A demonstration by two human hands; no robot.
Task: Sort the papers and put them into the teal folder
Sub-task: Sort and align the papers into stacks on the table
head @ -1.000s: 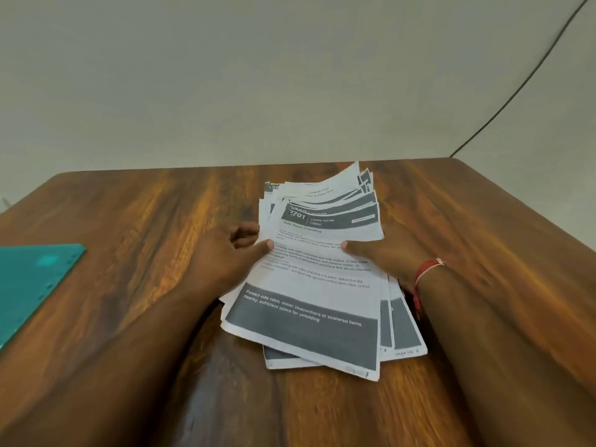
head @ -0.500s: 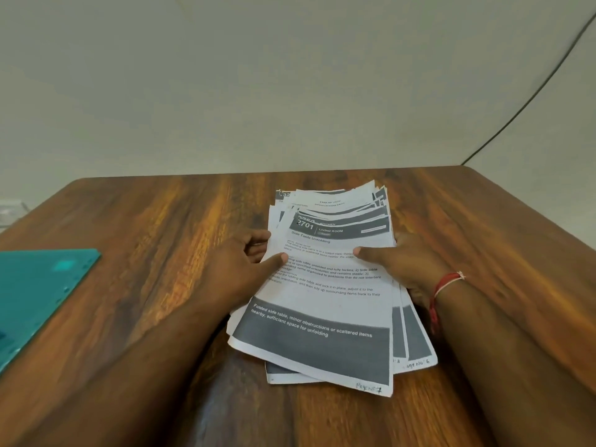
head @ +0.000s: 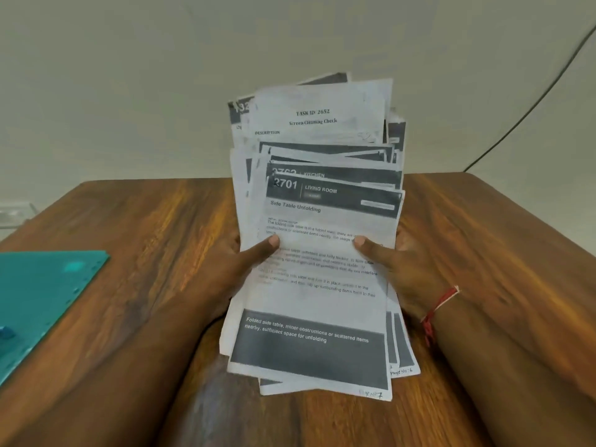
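Fingers point(head: 261, 251) of your left hand point(head: 237, 272) and right hand point(head: 398, 277) are pinching the uneven stack of white printed papers point(head: 322, 298); left of it, a flat teal folder point(head: 42, 295) is lying.

Soft, even light fell across the glossy brown wooden worktop point(head: 145, 221), with a faint sheen on its grain. Wide-angle bending curved the edges; the printed white paper sheets point(head: 322, 253) looked slightly motion-blurred.
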